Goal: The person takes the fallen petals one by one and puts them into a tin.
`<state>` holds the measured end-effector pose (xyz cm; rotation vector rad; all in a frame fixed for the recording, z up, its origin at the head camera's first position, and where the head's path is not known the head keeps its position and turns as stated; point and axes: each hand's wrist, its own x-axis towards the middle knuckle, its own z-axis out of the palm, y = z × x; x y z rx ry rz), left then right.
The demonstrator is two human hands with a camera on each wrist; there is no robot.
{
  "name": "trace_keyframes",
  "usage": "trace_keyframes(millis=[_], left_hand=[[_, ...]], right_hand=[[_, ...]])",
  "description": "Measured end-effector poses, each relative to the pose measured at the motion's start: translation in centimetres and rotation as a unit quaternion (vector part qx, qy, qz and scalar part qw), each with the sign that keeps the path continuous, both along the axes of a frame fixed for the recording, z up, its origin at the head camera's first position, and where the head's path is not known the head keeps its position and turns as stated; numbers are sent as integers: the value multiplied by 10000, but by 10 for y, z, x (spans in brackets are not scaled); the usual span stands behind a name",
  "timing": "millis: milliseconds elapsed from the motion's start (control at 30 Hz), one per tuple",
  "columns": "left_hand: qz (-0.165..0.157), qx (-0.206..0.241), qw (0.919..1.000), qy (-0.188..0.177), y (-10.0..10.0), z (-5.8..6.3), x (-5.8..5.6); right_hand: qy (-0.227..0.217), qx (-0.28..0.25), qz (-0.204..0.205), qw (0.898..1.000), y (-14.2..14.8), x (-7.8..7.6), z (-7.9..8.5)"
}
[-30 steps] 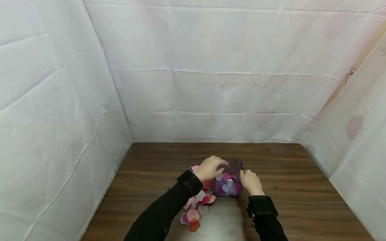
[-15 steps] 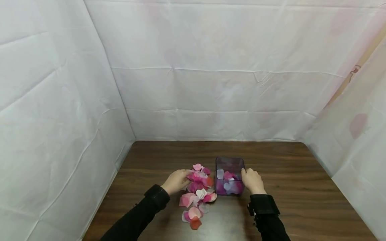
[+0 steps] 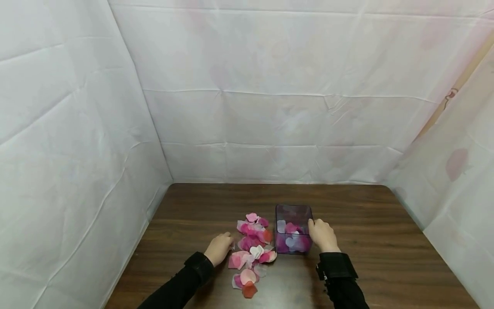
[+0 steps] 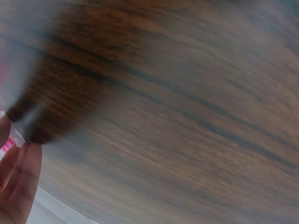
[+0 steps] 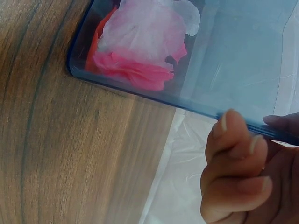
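Note:
A see-through purple box [image 3: 294, 227] stands on the table, with pink, white and lilac petals [image 5: 140, 42] lying in its bottom. My right hand [image 3: 323, 235] grips the box's right wall at the rim, thumb on one side and curled fingers on the other. Left of the box lies a loose pile of artificial flower petals [image 3: 251, 236], pink, magenta, white and red. At the pile's left edge, close over the table, my left hand [image 3: 219, 249] pinches a pale petal [image 4: 18, 138] between thumb and fingertips.
The dark wooden table [image 3: 193, 206] is walled by white cloth [image 3: 270, 107] at the back and both sides. Nearer the front edge, a red petal [image 3: 249, 290] and a peach petal [image 3: 248, 276] lie at the pile's end.
My left hand has come from over the box leftward past the pile, then slightly down to its left edge, where it pinches a pale petal. My right hand keeps holding the box.

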<state>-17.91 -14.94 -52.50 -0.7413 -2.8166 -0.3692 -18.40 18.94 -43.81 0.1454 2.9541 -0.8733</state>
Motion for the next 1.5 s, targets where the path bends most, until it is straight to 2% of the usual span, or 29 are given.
trace_keyframes(millis=[100, 200, 300, 433, 533, 667, 800, 933, 1100, 1267, 1400, 1500], left_hand=[[54, 152, 9998, -67, 1, 5, -4], [103, 419, 9990, -115, 3, 16, -11], [102, 641, 9979, -39, 7, 33, -19], [2, 865, 9959, 251, 19, 57, -30], [-146, 1148, 9927, 339, 38, 78, -36], [-481, 1474, 9869, 440, 79, 107, -40], [-950, 1407, 9833, 649, 122, 126, -43], [-1388, 1025, 9834, 569, 152, 129, -41], [-1592, 628, 9852, 128, 164, 121, -36], [-1565, 374, 9868, -161, 159, 117, -35], [-1495, 389, 9880, -23, 149, 117, -38], [-1297, 637, 9895, 51, 135, 115, -41]], right_hand=[[-25, -32, 8, 10000, 1, 0, 0], [-41, -40, 2, 10000, 2, 0, 1], [-8, -28, -5, 10000, 2, 0, 2], [14, -48, -20, 10000, 2, 0, 2], [-80, -115, -36, 9999, 2, 1, 2], [-117, -155, -10, 9998, 4, 1, 3], [-72, -148, -24, 9999, 5, -1, 3], [-81, -121, -42, 9999, 4, -2, 0], [-131, -183, -44, 9997, 3, -1, -3], [-141, -207, -47, 9997, 3, -2, 0], [-175, -215, -64, 9996, 3, -3, 4], [-148, -222, -25, 9996, 3, -3, 5]])
